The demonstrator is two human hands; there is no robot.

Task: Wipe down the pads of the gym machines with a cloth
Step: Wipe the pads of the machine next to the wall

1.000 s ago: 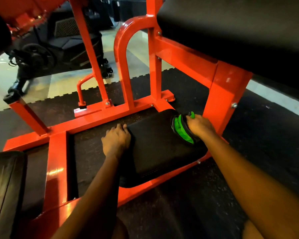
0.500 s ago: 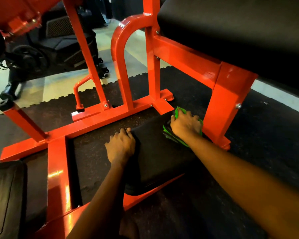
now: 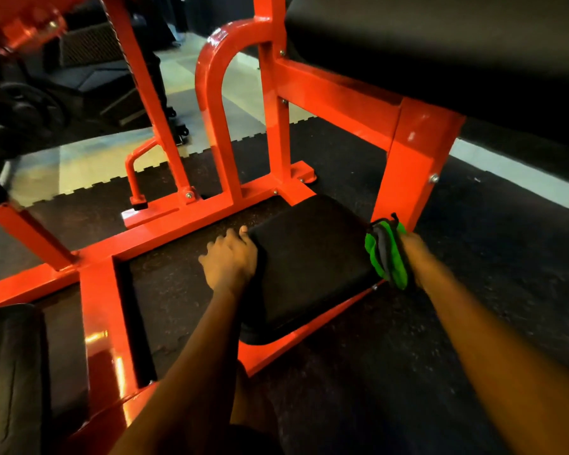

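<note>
Speckled black rubber flooring (image 3: 493, 264) runs underfoot, its jigsaw-toothed edge meeting a pale, smooth floor (image 3: 89, 165) farther back. Over it stands a glossy orange steel frame (image 3: 418, 152), square tubes bolted together, a rounded arch (image 3: 211, 93) rising at the far side and a silver bolt head (image 3: 434, 178) on the near upright. Down low sits the low pad (image 3: 312, 257), a matte black cushion, roughly rectangular with soft rounded corners, on the frame's base. The left hand (image 3: 229, 261) is at its left edge: that grip is curled, knuckles up, thumb hooked on the pad's top near the far corner, bracing it. Over on the right, the cloth (image 3: 386, 254), bright green with a grey fold through it, is bunched into a thick upright wad against the pad's right edge, just beside the orange upright. The right hand (image 3: 414, 254) is behind it, grip closed on the cloth, though the folds and blur hide most of the fingers. Above looms the upper pad (image 3: 440, 37), a broad, smooth black slab. Another black cushion (image 3: 7, 372), faintly creased, fills the bottom-left corner, and a dark round weight plate (image 3: 23, 110) sits off in the back left.
</note>
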